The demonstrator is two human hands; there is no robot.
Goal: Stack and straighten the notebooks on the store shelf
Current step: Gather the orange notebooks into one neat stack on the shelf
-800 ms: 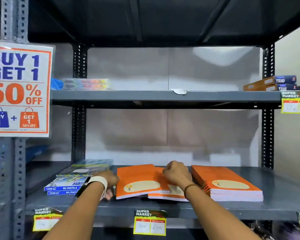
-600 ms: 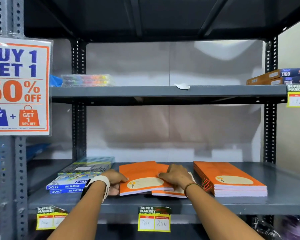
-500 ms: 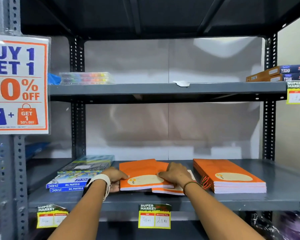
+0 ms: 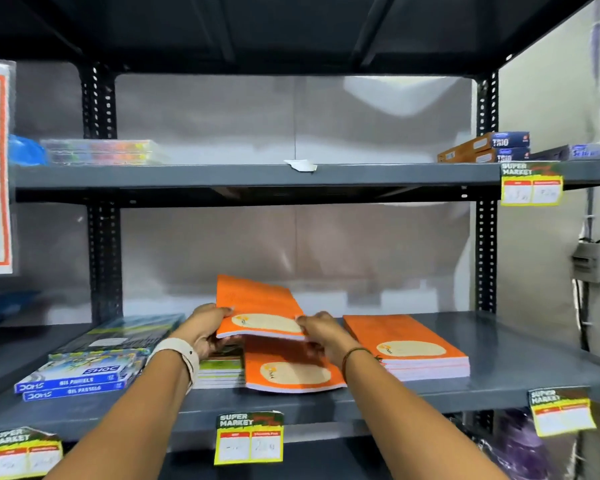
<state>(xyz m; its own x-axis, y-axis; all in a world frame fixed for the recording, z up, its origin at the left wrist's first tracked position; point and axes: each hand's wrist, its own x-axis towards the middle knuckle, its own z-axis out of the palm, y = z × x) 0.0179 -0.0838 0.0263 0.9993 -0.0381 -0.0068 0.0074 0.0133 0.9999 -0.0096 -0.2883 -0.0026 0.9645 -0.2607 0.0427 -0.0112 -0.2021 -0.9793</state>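
Observation:
An orange notebook (image 4: 257, 306) with a cream oval label is raised off the grey shelf (image 4: 520, 375), its far end tilted up. My left hand (image 4: 208, 327) grips its near left corner and my right hand (image 4: 321, 332) grips its near right corner. Below it another orange notebook (image 4: 288, 372) lies flat, slightly askew, partly over a low pile of green-covered books (image 4: 219, 370). To the right sits a neat stack of orange notebooks (image 4: 406, 344).
Blue oil pastel boxes (image 4: 77, 379) and a dark packet (image 4: 132, 332) lie left of my hands. Yellow price tags (image 4: 250, 438) hang on the shelf's front lip. The upper shelf (image 4: 222, 176) carries a clear colour case (image 4: 97, 152) and boxes (image 4: 485, 148). An upright post (image 4: 485, 254) stands at right.
Both hands lifted the top orange notebook off the pile, uncovering the notebook and green books beneath. The view shifted right and closer, pushing the sale sign to the left edge.

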